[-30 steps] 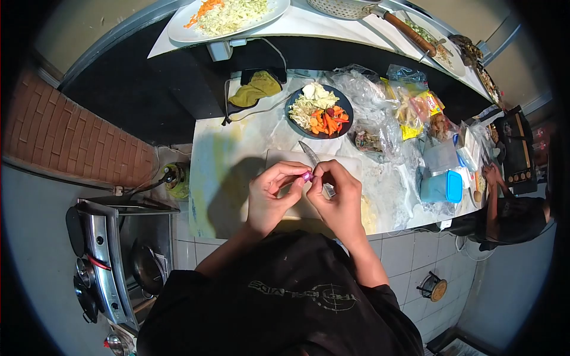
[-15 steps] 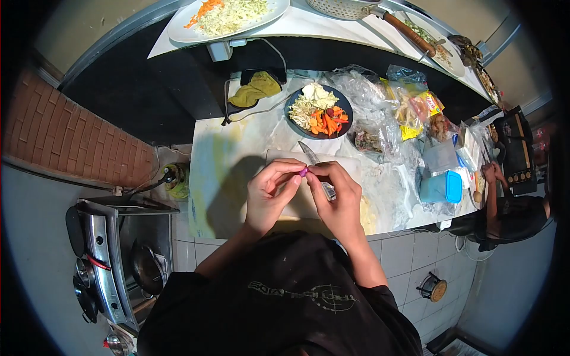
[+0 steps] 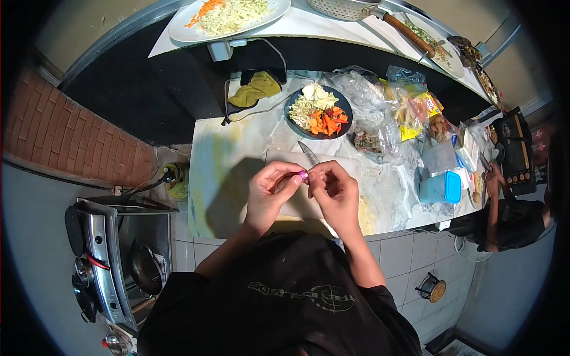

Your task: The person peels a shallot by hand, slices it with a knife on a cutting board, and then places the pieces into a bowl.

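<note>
A small purple shallot (image 3: 303,176) is pinched between the fingertips of my left hand (image 3: 271,193), above the cutting board (image 3: 288,156). My right hand (image 3: 336,193) meets it from the other side, thumb and fingers closed at the shallot's right end. Beneath my right hand a knife (image 3: 309,154) lies across the board, its blade tip pointing away from me; my hand hides much of the rest. Beyond the board sits a dark plate (image 3: 289,121) with sliced carrots, shredded cabbage and other pale vegetables.
Plastic bags (image 3: 359,89) and packets crowd the right of the table, near a blue-lidded container (image 3: 440,187). A cloth (image 3: 255,89) lies at the back left. A white platter (image 3: 178,29) and strainer (image 3: 341,7) stand on the upper shelf. A co-worker (image 3: 510,222) is at far right.
My right hand has shifted slightly left and its fingers have curled more. More of the shallot shows now, with a paler patch on it. The co-worker's arms have moved a little.
</note>
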The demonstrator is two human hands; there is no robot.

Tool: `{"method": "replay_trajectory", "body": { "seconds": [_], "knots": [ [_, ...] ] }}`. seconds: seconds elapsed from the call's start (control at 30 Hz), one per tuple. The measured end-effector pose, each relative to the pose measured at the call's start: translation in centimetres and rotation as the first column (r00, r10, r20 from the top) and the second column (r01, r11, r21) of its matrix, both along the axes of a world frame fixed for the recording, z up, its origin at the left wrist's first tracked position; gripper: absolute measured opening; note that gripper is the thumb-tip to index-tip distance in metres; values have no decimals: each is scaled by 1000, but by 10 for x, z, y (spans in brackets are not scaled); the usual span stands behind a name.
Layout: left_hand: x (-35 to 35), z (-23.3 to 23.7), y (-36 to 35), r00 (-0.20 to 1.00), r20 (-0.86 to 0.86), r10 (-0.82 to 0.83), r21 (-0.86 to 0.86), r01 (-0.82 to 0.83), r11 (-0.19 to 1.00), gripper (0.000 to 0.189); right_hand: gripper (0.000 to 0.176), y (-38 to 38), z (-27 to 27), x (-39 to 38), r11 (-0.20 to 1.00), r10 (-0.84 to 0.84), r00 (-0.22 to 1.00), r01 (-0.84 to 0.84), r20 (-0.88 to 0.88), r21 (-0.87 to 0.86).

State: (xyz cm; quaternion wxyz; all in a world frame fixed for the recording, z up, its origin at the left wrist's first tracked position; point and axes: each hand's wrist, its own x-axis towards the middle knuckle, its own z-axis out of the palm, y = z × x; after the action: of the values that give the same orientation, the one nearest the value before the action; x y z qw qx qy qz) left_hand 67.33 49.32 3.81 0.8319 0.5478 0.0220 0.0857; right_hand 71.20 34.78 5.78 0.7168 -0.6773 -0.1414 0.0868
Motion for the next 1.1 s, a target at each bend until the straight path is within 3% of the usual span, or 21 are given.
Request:
{"method": "replay_trajectory", "body": {
  "seconds": [0.03, 0.1, 0.23, 0.33, 0.4, 0.5, 0.53, 0.6, 0.63, 0.7, 0.73, 0.83, 0.93, 1.0, 1.1],
  "knots": [
    [1, 0, 1, 1000, 0, -1, 1, 1, 1000, 15, 7, 0, 1, 1, 1000, -1, 1000, 1, 0, 1],
    [2, -1, 3, 997, 11, -79, -129, 80, 988, 14, 8, -2, 5, 4, 965, 125, 980, -84, -155, 247],
    [4, -12, 4, 989, 13, -149, -313, 145, 938, 15, 9, -11, -5, 12, 922, 175, 951, -67, -255, 382],
    [6, -17, 7, 985, -17, -172, -360, 155, 920, 14, 5, -43, -12, 31, 975, -75, 990, 97, -118, 201],
    [6, -18, 10, 984, -63, -165, -386, 128, 914, 13, 5, -81, -30, 55, 946, -324, 940, 325, 108, 6],
    [6, -22, 14, 983, -120, -137, -383, 82, 920, 14, 10, -143, -52, 92, 800, -520, 795, 581, 314, -147],
    [6, -24, 15, 981, -148, -128, -380, 63, 923, 15, 12, -155, -51, 102, 687, -565, 745, 663, 354, -299],
    [8, -26, 17, 978, -157, -141, -381, 71, 922, 18, 12, -176, -67, 127, 589, -533, 714, 698, 453, -407],
    [9, -27, 17, 977, -157, -141, -392, 69, 917, 19, 12, -187, -81, 139, 585, -538, 711, 702, 453, -407],
    [9, -26, 18, 978, -159, -135, -400, 61, 914, 19, 13, -193, -95, 155, 610, -328, 825, 557, 460, -563],
    [10, -23, 18, 979, -154, -131, -382, 63, 922, 20, 13, -189, -94, 154, 616, -324, 828, 552, 458, -562],
    [11, -13, 16, 989, -123, -84, -321, 41, 946, 20, 15, -167, -65, 136, 408, -255, 672, 727, 696, -552],
    [12, -16, 20, 994, -75, -76, -302, 50, 952, 18, 14, -124, -25, 101, 493, -223, 673, 702, 705, -514],
    [13, -17, 19, 999, -1, -54, -193, 53, 980, 18, 14, -85, -4, 70, 784, -163, 811, 452, 562, -426],
    [11, -7, 15, 999, 5, -40, -49, 40, 998, 21, 15, -32, 24, 31, 928, -26, 909, 177, 416, -329]
  ]
}}
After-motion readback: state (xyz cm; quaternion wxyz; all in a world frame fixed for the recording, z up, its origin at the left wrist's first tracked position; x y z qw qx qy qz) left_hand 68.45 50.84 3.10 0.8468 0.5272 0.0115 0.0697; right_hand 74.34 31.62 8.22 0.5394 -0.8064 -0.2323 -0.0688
